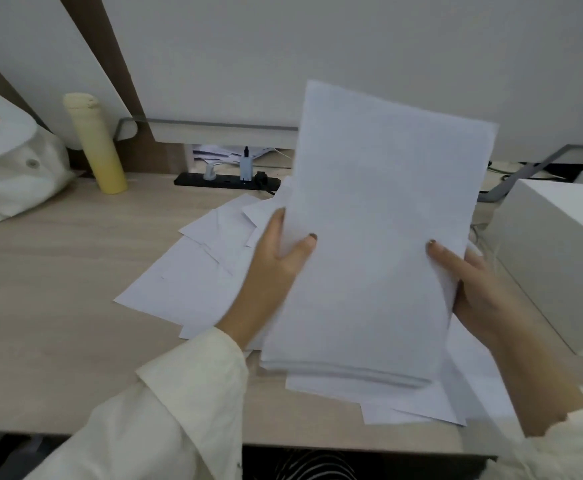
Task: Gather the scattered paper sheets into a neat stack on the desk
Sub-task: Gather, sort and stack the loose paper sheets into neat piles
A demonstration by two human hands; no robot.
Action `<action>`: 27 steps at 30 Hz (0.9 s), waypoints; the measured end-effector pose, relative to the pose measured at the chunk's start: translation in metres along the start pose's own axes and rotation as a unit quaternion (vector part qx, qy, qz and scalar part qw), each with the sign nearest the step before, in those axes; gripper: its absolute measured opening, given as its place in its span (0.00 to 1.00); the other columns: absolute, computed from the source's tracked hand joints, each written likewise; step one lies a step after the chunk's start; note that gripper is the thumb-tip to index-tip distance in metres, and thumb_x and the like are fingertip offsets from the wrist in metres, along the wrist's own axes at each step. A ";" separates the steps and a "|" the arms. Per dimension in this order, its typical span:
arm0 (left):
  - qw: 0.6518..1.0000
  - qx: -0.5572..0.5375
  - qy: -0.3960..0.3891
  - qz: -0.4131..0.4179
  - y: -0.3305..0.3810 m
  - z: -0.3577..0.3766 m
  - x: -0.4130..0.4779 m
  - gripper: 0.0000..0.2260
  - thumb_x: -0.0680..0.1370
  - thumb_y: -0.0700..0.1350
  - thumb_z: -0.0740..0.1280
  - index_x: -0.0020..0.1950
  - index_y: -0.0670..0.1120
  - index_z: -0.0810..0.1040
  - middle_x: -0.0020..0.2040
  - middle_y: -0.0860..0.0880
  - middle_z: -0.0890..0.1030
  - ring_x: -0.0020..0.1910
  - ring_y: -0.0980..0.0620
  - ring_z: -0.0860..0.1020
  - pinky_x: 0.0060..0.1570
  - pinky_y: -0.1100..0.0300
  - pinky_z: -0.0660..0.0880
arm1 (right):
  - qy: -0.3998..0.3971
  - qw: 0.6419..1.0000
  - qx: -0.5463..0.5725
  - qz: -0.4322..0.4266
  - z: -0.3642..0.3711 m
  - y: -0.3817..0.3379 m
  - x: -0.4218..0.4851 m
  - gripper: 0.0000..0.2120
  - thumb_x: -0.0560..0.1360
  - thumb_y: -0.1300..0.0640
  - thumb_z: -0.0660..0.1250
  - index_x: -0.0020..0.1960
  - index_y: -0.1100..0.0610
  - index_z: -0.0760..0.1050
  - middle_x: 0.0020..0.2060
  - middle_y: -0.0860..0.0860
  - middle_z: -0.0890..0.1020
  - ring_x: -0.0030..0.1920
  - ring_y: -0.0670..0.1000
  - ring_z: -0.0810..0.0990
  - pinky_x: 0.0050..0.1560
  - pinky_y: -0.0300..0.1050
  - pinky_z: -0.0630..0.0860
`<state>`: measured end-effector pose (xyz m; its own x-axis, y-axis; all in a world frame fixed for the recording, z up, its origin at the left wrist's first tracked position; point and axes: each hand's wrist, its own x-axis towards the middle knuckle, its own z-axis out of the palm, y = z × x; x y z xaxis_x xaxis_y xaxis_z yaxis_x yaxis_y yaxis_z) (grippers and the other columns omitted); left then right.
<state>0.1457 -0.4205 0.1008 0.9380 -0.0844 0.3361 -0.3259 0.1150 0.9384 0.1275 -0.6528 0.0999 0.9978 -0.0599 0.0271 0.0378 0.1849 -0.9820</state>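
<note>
Loose sheets (193, 289) lay scattered on the tabletop (58, 289). Above them, the left hand (276, 268) and right hand (480, 285) held an upright paper stack (376, 237), fingers curled round its side edges. Beyond stood a yellow bottle (96, 143).

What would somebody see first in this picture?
The big bundle of white sheets in the middle, held upright by the left hand and right hand at its sides. Then the loose sheets scattered on the desk beneath, and the tall yellow bottle at the back left.
</note>
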 end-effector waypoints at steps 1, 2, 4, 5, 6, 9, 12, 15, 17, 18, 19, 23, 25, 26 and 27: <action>1.000 -0.001 0.016 0.018 0.006 -0.008 0.003 0.13 0.77 0.34 0.64 0.52 0.53 0.73 0.48 0.56 0.81 0.45 0.62 0.81 0.44 0.67 0.76 | -0.009 1.000 0.011 -0.026 0.011 -0.005 0.001 0.14 0.75 0.57 0.62 0.59 0.54 0.76 0.50 0.46 0.85 0.48 0.46 0.84 0.42 0.37 0.80; 0.999 -0.002 0.035 0.032 0.012 -0.016 0.006 0.13 0.76 0.35 0.65 0.52 0.52 0.73 0.46 0.56 0.81 0.43 0.61 0.81 0.43 0.67 0.76 | -0.017 0.999 0.018 -0.045 0.021 -0.008 0.002 0.15 0.75 0.57 0.62 0.61 0.54 0.75 0.51 0.46 0.85 0.50 0.46 0.84 0.44 0.38 0.80; 0.997 -0.004 0.067 0.047 0.022 -0.031 0.012 0.12 0.75 0.37 0.67 0.55 0.49 0.73 0.46 0.56 0.81 0.42 0.62 0.81 0.42 0.67 0.77 | -0.034 0.996 0.033 -0.070 0.038 -0.011 0.002 0.16 0.73 0.56 0.63 0.60 0.54 0.76 0.53 0.48 0.84 0.51 0.47 0.83 0.49 0.41 0.80; 0.995 -0.010 0.080 0.051 0.025 -0.039 0.012 0.14 0.74 0.39 0.69 0.57 0.48 0.73 0.48 0.56 0.81 0.43 0.62 0.81 0.41 0.68 0.76 | -0.041 0.996 0.033 -0.073 0.045 -0.009 0.002 0.15 0.71 0.54 0.65 0.57 0.53 0.77 0.52 0.48 0.84 0.51 0.47 0.83 0.49 0.42 0.80; 0.995 -0.012 0.088 0.050 0.024 -0.046 0.011 0.15 0.72 0.42 0.69 0.58 0.49 0.73 0.49 0.56 0.81 0.44 0.63 0.81 0.41 0.69 0.76 | -0.046 0.996 0.029 -0.068 0.050 -0.005 0.002 0.15 0.68 0.52 0.68 0.54 0.52 0.80 0.50 0.48 0.85 0.49 0.47 0.84 0.47 0.41 0.80; 0.995 0.011 0.094 0.025 0.006 -0.060 -0.002 0.15 0.69 0.48 0.70 0.55 0.55 0.74 0.47 0.59 0.83 0.46 0.63 0.81 0.42 0.70 0.75 | -0.056 0.998 -0.002 -0.036 0.058 0.019 0.000 0.21 0.54 0.43 0.78 0.45 0.49 0.84 0.46 0.47 0.86 0.46 0.46 0.85 0.41 0.37 0.79; 0.995 0.026 0.100 0.010 -0.005 -0.057 -0.006 0.15 0.68 0.49 0.70 0.54 0.56 0.74 0.46 0.64 0.83 0.48 0.63 0.81 0.44 0.70 0.76 | -0.031 0.999 0.003 -0.015 0.065 0.021 0.001 0.23 0.54 0.44 0.78 0.47 0.52 0.83 0.46 0.50 0.86 0.46 0.50 0.85 0.40 0.38 0.79; 0.995 0.028 0.100 0.009 0.002 -0.055 0.003 0.14 0.69 0.51 0.69 0.53 0.59 0.74 0.47 0.65 0.82 0.48 0.63 0.80 0.45 0.68 0.77 | -0.016 0.999 0.030 -0.030 0.065 0.008 0.004 0.13 0.63 0.53 0.71 0.47 0.52 0.81 0.43 0.47 0.86 0.44 0.47 0.85 0.39 0.38 0.80; 0.996 0.023 0.091 -0.001 -0.003 -0.057 0.002 0.14 0.70 0.50 0.71 0.53 0.59 0.73 0.48 0.62 0.82 0.48 0.62 0.81 0.45 0.67 0.77 | -0.021 0.999 0.013 -0.030 0.063 0.011 0.003 0.10 0.66 0.54 0.68 0.47 0.50 0.81 0.44 0.45 0.86 0.45 0.46 0.85 0.41 0.38 0.80; 0.996 0.020 0.087 -0.014 -0.009 -0.057 -0.003 0.14 0.71 0.48 0.72 0.53 0.58 0.73 0.48 0.61 0.82 0.48 0.62 0.81 0.44 0.68 0.77 | -0.025 0.999 0.000 -0.025 0.063 0.015 0.001 0.10 0.66 0.54 0.68 0.46 0.48 0.82 0.45 0.45 0.86 0.46 0.46 0.85 0.42 0.38 0.80; 0.996 0.019 0.084 -0.031 -0.016 -0.056 -0.008 0.15 0.71 0.48 0.72 0.54 0.57 0.73 0.49 0.60 0.81 0.48 0.63 0.81 0.44 0.69 0.77 | -0.023 1.000 -0.011 -0.016 0.063 0.020 -0.001 0.10 0.65 0.52 0.69 0.45 0.46 0.83 0.46 0.45 0.86 0.47 0.47 0.85 0.42 0.38 0.80; 0.994 0.021 0.090 -0.050 -0.025 -0.058 -0.012 0.13 0.73 0.45 0.69 0.55 0.56 0.73 0.51 0.60 0.80 0.48 0.66 0.80 0.45 0.72 0.75 | 0.015 0.999 -0.038 -0.007 0.071 0.019 0.001 0.15 0.65 0.49 0.70 0.51 0.49 0.80 0.47 0.47 0.86 0.48 0.50 0.84 0.46 0.45 0.80; 0.994 0.039 0.089 -0.047 -0.014 -0.068 -0.005 0.11 0.75 0.45 0.68 0.54 0.57 0.73 0.50 0.61 0.81 0.47 0.67 0.80 0.44 0.73 0.75 | 0.004 0.998 -0.054 -0.018 0.082 0.009 0.006 0.18 0.63 0.46 0.71 0.51 0.50 0.79 0.46 0.47 0.86 0.46 0.49 0.85 0.44 0.44 0.81; 0.993 0.051 0.093 -0.044 -0.009 -0.076 -0.002 0.10 0.75 0.46 0.68 0.54 0.56 0.73 0.50 0.60 0.81 0.47 0.66 0.80 0.44 0.72 0.76 | -0.002 0.998 -0.060 -0.021 0.089 0.006 0.009 0.19 0.61 0.45 0.71 0.51 0.50 0.79 0.45 0.47 0.86 0.45 0.49 0.85 0.43 0.43 0.81; 0.992 0.061 0.104 -0.043 -0.005 -0.087 -0.001 0.10 0.75 0.48 0.68 0.55 0.55 0.74 0.50 0.60 0.81 0.48 0.64 0.80 0.45 0.69 0.77 | -0.008 0.997 -0.071 -0.018 0.100 0.004 0.014 0.19 0.62 0.44 0.70 0.51 0.51 0.79 0.45 0.47 0.86 0.45 0.49 0.85 0.43 0.44 0.80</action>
<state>0.1568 -0.3346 0.0889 0.9631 0.1178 0.2419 -0.2429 -0.0056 0.9700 0.1466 -0.5551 0.1153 0.9968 -0.0477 0.0646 0.0667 0.0423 -0.9969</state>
